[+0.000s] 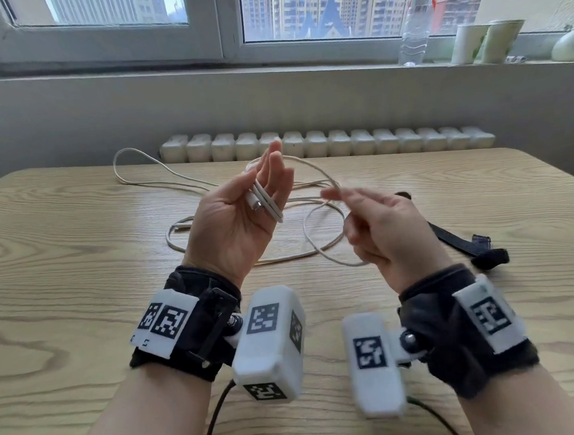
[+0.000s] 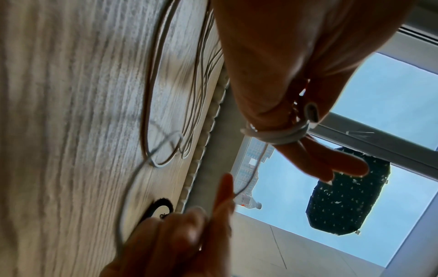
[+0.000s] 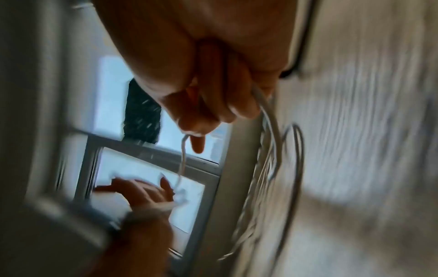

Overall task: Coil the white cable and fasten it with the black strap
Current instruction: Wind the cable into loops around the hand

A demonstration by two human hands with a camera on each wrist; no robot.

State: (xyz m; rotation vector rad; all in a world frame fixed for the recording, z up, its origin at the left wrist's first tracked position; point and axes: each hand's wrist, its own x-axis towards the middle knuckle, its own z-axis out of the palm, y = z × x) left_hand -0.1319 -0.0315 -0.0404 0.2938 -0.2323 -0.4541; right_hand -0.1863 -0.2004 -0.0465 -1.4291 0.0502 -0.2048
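Note:
The white cable [image 1: 325, 245] lies in loose loops on the wooden table [image 1: 74, 234]. My left hand [image 1: 265, 181] is raised palm up. Two turns of the cable [image 2: 277, 135] are wound round its straight fingers. Its thumb holds the connector end [image 1: 255, 203] against them. My right hand [image 1: 337, 194], just to the right, pinches the running cable [image 3: 272, 120] between thumb and forefinger. A slack loop hangs below it. The black strap [image 1: 459, 241] lies flat on the table behind my right wrist, untouched.
A white radiator [image 1: 328, 143] runs along the table's far edge, and one cable loop [image 1: 127, 164] overhangs that edge. On the window sill stand a plastic bottle [image 1: 416, 25], two paper cups [image 1: 488, 42] and a small vase [image 1: 570, 44].

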